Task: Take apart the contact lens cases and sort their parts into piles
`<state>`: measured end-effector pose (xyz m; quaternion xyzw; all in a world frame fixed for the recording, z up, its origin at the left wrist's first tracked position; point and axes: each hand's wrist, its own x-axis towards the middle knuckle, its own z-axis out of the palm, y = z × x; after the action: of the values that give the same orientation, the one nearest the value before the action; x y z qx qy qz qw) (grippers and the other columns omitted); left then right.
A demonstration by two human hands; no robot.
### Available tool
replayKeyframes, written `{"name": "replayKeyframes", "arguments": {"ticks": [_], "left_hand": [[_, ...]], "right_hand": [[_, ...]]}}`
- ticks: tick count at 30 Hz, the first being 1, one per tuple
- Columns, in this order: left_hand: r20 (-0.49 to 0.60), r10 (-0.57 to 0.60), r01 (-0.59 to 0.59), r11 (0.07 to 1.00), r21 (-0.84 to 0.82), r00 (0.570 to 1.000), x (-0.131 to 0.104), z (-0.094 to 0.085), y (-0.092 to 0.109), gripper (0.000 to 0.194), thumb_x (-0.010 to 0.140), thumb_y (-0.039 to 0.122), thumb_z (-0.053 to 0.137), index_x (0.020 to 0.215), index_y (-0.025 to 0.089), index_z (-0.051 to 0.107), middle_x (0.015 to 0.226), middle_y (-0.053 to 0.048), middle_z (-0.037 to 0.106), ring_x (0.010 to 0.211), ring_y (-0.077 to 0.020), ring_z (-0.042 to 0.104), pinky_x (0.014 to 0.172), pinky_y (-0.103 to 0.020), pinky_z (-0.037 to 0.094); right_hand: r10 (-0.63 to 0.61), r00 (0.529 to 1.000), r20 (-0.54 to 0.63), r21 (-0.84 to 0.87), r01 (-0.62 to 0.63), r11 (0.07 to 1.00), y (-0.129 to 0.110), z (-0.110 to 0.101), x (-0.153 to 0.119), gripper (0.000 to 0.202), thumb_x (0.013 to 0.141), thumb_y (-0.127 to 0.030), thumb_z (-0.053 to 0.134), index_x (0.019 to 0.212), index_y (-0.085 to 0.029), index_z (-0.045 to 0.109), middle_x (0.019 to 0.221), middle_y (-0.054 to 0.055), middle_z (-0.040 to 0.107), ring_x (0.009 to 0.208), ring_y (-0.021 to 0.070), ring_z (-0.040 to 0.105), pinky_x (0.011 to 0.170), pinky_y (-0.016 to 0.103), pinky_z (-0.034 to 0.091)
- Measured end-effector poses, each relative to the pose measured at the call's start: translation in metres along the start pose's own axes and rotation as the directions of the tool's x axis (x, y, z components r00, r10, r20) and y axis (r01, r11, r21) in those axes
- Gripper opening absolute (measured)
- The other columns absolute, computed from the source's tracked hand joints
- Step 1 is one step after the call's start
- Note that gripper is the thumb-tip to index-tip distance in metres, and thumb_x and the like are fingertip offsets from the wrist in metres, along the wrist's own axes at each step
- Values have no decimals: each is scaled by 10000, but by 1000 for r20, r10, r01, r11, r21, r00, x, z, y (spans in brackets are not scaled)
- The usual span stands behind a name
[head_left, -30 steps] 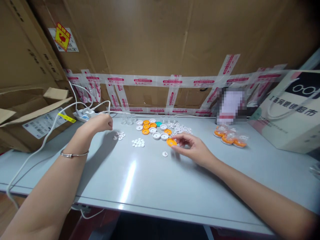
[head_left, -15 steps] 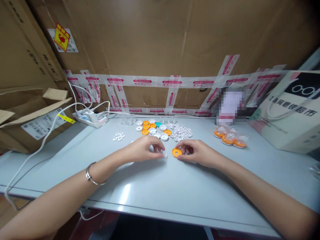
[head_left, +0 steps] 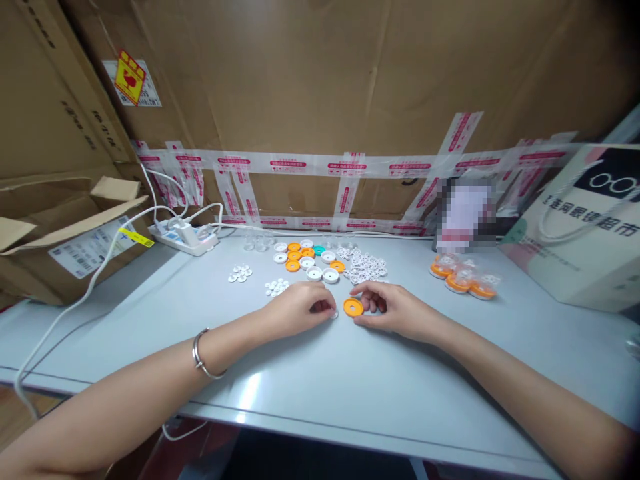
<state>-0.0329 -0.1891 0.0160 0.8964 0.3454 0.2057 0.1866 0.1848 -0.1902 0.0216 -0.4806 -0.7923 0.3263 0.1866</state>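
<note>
My right hand [head_left: 387, 307] grips an orange disc [head_left: 345, 307] with a raised rim and a hole in its middle, low over the grey table. Just left of it, my left hand [head_left: 303, 308] pinches a small white piece [head_left: 335, 315], mostly covered by the fingertips. The two hands are a short gap apart. Small white round pieces [head_left: 277, 287] lie in a group beyond my left wrist. Farther back are orange and white discs [head_left: 314, 273] and one teal disc [head_left: 319, 251]. A heap of small white parts [head_left: 367, 267] lies beyond my right hand.
More white round pieces [head_left: 241, 273] lie at left, with clear domes [head_left: 260, 242] behind. Orange-based pieces with clear tops [head_left: 464, 279] stand at right by a paper bag [head_left: 565, 267]. A power strip [head_left: 193, 243] and an open carton [head_left: 30, 267] are at left.
My left hand has moved slightly right, toward the orange disc, and its fingers have closed in around the small white piece. More white pieces now show behind it. The right hand keeps its hold.
</note>
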Motion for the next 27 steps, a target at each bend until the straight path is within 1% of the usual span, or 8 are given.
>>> {"name": "replayKeyframes", "arguments": {"ticks": [4,7,10,13,16,19,23,27], "left_hand": [[-5,20,-20,998,51,1000,1,-12,0,110,796,189,522,805,157,627,762,-23,621,695,-118,547,649,-211,417],[-58,-9,16,992,122,998,-2,-42,-9,117,790,189,512,799,153,624,760,-25,632,702,-123,560,667,-216,420],[-179,-96,140,958,252,979,-7,-78,-32,124,768,202,509,763,145,619,751,-32,640,684,-134,571,643,-219,414],[-220,-176,245,906,346,959,-11,-101,-62,138,736,204,502,743,136,621,734,-44,643,681,-152,582,629,-222,410],[-176,-298,345,855,388,938,-15,-109,-88,175,710,190,479,754,133,638,761,-61,662,701,-165,593,633,-223,410],[-87,-397,395,816,421,913,-20,-115,-101,205,682,194,477,766,154,659,778,-48,678,694,-163,597,613,-212,402],[-18,-441,408,812,417,897,-25,-124,-101,198,657,210,495,743,172,669,744,-28,679,665,-149,587,569,-196,384],[60,-446,388,831,399,893,-25,-124,-94,169,649,238,521,726,177,658,724,-26,673,649,-150,584,554,-202,380]], "right_hand": [[-10,1000,-15,-17,10,1000,1,0,-1,348,658,-322,626,971,-179,577,713,-16,526,634,115,485,575,231,391],[-6,1000,-26,-44,5,999,0,1,-1,306,664,-318,614,935,-177,599,713,-10,535,634,118,487,575,234,392],[-17,999,-38,-67,14,998,-2,3,0,252,674,-317,604,885,-180,622,719,-1,544,643,122,490,579,235,395],[-47,996,-71,-81,41,996,-5,8,3,241,681,-314,601,881,-182,632,722,4,555,649,128,498,590,241,401],[-139,983,-123,-159,119,980,-7,15,7,226,713,-305,583,902,-191,633,760,21,570,695,148,514,633,263,408],[-247,956,-160,-289,194,938,-11,20,12,202,749,-291,565,915,-197,630,793,43,569,773,180,517,708,300,410],[-346,925,-159,-441,247,863,-16,24,21,208,779,-300,547,937,-193,632,833,66,565,818,208,501,768,342,403],[-364,924,-118,-559,241,794,-20,25,33,223,805,-315,519,918,-187,663,860,85,563,816,216,497,763,349,397]]}}
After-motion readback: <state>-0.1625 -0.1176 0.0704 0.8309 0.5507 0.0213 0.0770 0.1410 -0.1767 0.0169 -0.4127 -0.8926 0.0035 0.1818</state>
